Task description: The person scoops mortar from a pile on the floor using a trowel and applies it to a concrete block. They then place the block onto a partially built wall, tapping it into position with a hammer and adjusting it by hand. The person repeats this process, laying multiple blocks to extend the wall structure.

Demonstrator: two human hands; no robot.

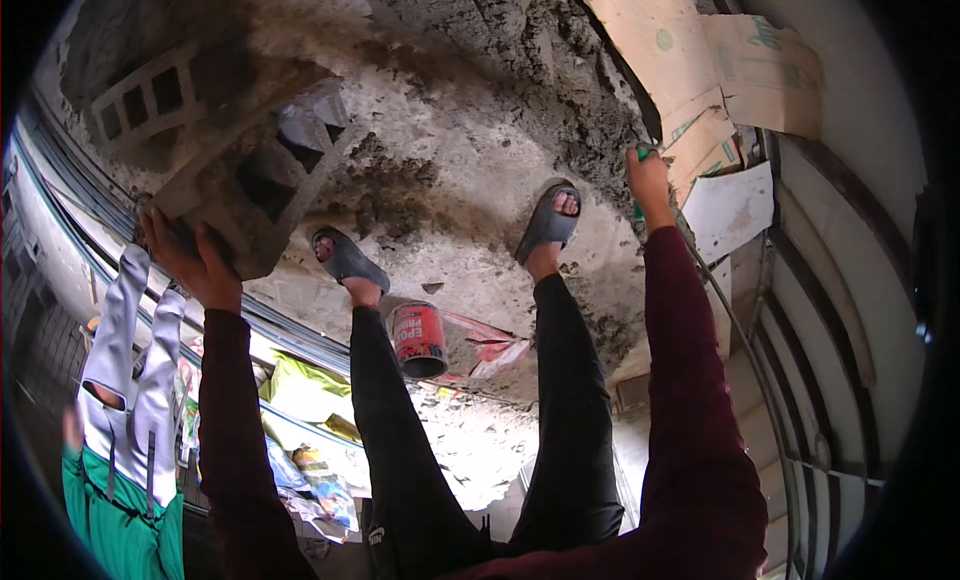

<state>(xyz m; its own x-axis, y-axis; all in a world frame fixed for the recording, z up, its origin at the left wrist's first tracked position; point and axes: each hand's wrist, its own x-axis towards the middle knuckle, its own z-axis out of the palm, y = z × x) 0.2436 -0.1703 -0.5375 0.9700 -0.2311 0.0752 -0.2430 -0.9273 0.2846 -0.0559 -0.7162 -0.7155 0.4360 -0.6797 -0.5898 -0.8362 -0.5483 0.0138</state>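
Observation:
My left hand (200,260) grips the near end of a grey hollow concrete block (235,185), which is tilted at the left. My right hand (648,185) is closed round the green handle (640,156) of a tool, beside a rough patch of wet grey mortar (560,70); the tool's working end is too unclear to make out. My feet, in grey slides (548,220), stand apart on the dusty concrete floor (450,200).
A red bucket (418,335) lies between my legs. Cardboard sheets (760,75) line the right edge beside a ribbed wall (820,310). Another block (140,105) lies at top left. A person in green (120,520) and pale trousers is at lower left, near plastic sacks (310,390).

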